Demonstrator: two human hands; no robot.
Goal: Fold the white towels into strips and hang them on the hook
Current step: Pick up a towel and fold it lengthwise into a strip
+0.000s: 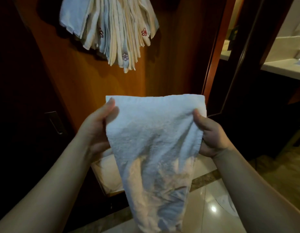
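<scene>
While the left hand [97, 130] pinches one upper edge at nine o'clock and the right hand [211, 137] grasps the other at three, the white towel [154, 145] hangs between them (doubled over); hung towels [112, 31] cluster at twelve on the wooden door [171, 64].

A glossy tiled floor [211, 195] carries a pale container [106, 174] against the wooden door [88, 78].

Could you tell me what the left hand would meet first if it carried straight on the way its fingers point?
Probably the wooden door below the hung towels; depth is unclear. The left hand grips the white towel.
</scene>
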